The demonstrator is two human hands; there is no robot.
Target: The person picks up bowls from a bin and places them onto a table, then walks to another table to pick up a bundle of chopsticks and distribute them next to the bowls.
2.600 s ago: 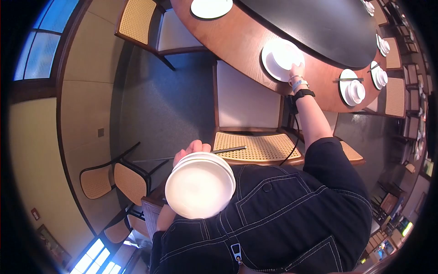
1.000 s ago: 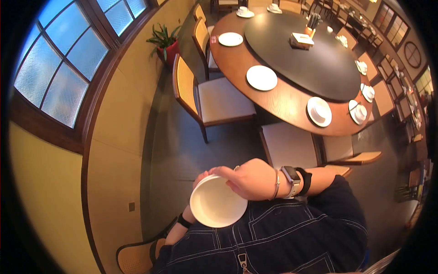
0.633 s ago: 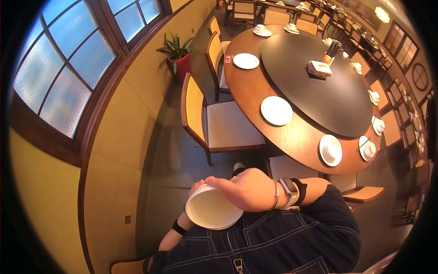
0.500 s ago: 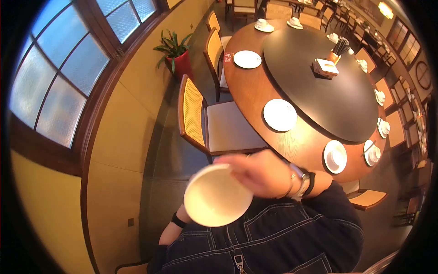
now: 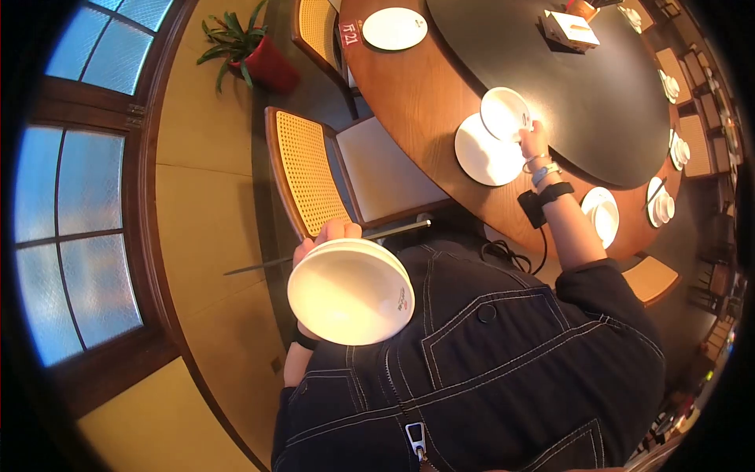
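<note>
At lower centre of the frame: gripped in the left hand point(image 5: 334, 233), fingers curled behind the rims, a nested stack of round white bowls point(image 5: 350, 291), mouth turned toward the camera. Crossing behind the stack: a slender dark stick with pale right end point(image 5: 405, 229); cannot tell how gripped. At upper right of centre: pinched at its right rim by the right hand point(image 5: 535, 140), a small round white dish point(image 5: 502, 112), tilted, overlapping the upper edge of a flat round white plate point(image 5: 486, 161); contact between both not discernible. Under the plate: a round brown wooden table point(image 5: 429, 118) with a black disc-shaped centre point(image 5: 543, 86). At left of centre: a wooden chair with woven tan backrest point(image 5: 307, 169), beside the table.
</note>
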